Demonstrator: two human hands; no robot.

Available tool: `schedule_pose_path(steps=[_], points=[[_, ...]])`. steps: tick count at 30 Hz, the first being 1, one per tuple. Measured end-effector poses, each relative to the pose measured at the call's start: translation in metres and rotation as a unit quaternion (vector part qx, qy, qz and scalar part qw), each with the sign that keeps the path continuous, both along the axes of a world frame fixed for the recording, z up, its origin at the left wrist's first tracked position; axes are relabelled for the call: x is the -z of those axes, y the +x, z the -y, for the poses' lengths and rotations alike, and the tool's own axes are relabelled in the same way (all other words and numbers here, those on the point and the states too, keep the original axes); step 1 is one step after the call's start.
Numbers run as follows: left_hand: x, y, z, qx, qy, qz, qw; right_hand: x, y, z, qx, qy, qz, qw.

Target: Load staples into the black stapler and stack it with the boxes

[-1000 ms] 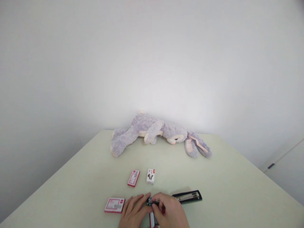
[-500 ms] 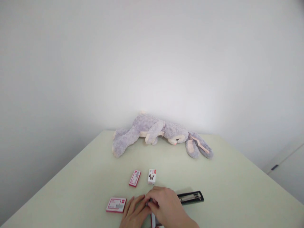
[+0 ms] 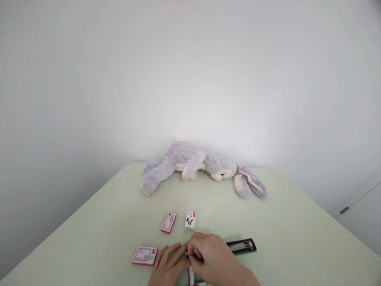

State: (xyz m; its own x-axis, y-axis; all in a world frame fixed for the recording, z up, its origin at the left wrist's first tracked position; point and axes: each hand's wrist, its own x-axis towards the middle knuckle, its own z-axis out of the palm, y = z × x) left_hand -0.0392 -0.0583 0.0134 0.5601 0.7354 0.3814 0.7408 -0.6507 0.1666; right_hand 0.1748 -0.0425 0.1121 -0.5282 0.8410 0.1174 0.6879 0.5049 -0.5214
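Observation:
My right hand [image 3: 208, 254] is closed, thumb and fingers pinched round the near-left end of an opened black stapler [image 3: 242, 246]. The stapler's other end, with metal parts inside its black shell, sticks out to the right of the hand. Its middle is hidden behind my right hand. My left hand [image 3: 169, 264] lies with fingers stretched and spread, its index fingertip meeting the stapler's left end by my right fingertips. Below the two hands, a white and pink box [image 3: 191, 275] shows in part. Left of my left hand lies a flat white and pink box [image 3: 145, 256].
A smaller pink and white box [image 3: 168, 223] and a white box with a stapler picture [image 3: 189, 221] stand beyond the hands on the pale green table [image 3: 89, 246]. A grey plush rabbit [image 3: 190, 161] lies along the back edge, against the white wall [image 3: 190, 71].
My right hand has shifted slightly right, and more of the dark part shows between its fingers. The left hand stays nearly in place.

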Motion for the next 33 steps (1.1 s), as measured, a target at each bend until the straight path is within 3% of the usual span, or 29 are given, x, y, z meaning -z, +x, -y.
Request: schedule_pose_path(steps=[7, 12, 18, 23, 28, 33], points=[[0.004, -0.001, 0.0, -0.013, 0.0, -0.014, 1.0, 0.006, -0.001, 0.002, 0.025, 0.052, -0.046, 0.997], [0.003, 0.0, 0.002, -0.019, -0.002, -0.001, 1.0, 0.002, 0.016, 0.013, 0.02, -0.009, -0.062, 0.998], [0.0, 0.01, 0.011, -0.06, -0.033, 0.045, 0.997, 0.021, 0.014, 0.019, -0.003, -0.085, -0.001, 0.996], [-0.005, 0.012, 0.012, -0.062, -0.087, 0.062, 0.992, 0.024, 0.015, 0.02, -0.016, -0.088, 0.016, 0.996], [-0.01, 0.007, 0.006, -0.018, -0.153, 0.053, 0.987, 0.018, 0.025, 0.021, 0.026, -0.096, 0.07, 0.993], [-0.007, 0.006, 0.006, -0.009, -0.165, 0.061, 0.984, 0.03, 0.019, 0.023, 0.065, -0.11, 0.069, 0.989]])
